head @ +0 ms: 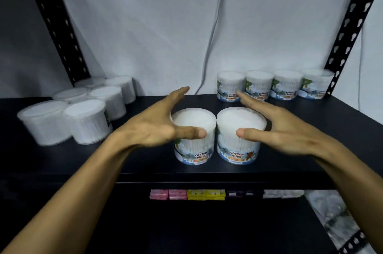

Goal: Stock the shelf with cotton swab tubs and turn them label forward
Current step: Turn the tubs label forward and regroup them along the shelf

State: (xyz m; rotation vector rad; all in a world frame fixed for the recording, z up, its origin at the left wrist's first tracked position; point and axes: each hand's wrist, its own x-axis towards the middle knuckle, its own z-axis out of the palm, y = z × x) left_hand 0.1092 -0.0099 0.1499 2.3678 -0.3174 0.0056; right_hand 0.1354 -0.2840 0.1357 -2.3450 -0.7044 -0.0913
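Two cotton swab tubs stand side by side near the front of the black shelf (310, 129), labels facing me: the left tub (193, 148) and the right tub (238, 148). My left hand (157, 123) hovers spread at the left tub's left side, thumb over its front rim. My right hand (271, 123) mirrors it at the right tub, thumb over the front rim. Neither hand clearly grips a tub. Several tubs (275, 85) line the back right, labels forward. Several more tubs (83, 108) cluster at the left with labels turned away.
Black slotted uprights rise at the back left (62, 35) and back right (348, 25). A grey cable (213, 31) hangs down the white wall. On the lower shelf lie small pink, yellow, dark and white packs (207, 194).
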